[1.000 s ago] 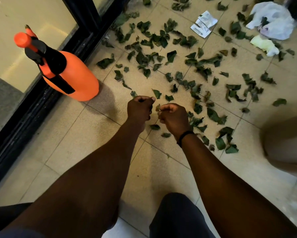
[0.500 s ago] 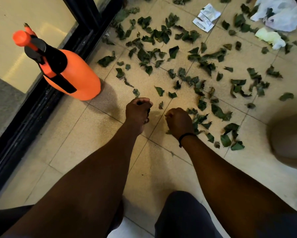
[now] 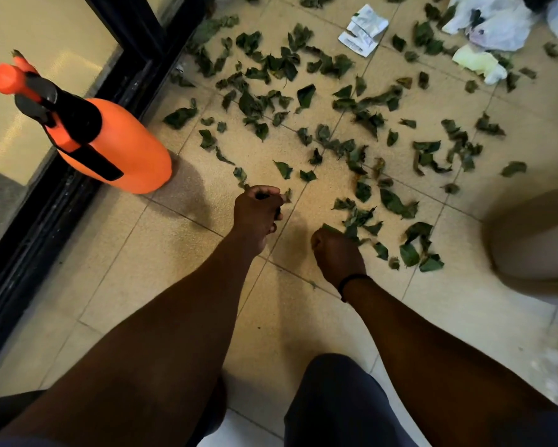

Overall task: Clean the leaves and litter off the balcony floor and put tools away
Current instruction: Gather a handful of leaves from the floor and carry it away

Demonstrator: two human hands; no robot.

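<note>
Several green leaves [image 3: 303,98] lie scattered over the beige tiled floor [image 3: 161,259], thickest in the upper middle. My left hand [image 3: 256,217] is curled into a fist low over the floor, and dark leaf bits show between its fingers. My right hand [image 3: 335,253], with a black wristband, is curled at the near edge of a leaf cluster [image 3: 361,217], and a leaf [image 3: 331,228] sticks out of its fingers. A torn white paper packet [image 3: 361,30], a crumpled white plastic bag [image 3: 490,24] and a pale yellow wad [image 3: 477,61] lie at the top right.
An orange pressure sprayer [image 3: 110,146] with a black pump top stands on the left beside a black door frame [image 3: 45,204] with glass. A blurred tan rounded object [image 3: 535,243] fills the right edge. My dark-clothed knees [image 3: 339,404] are at the bottom.
Both hands have drawn back toward me. The right hand has moved right to the near leaf cluster. The loose leaves that lay near my hands are gone from the floor.
</note>
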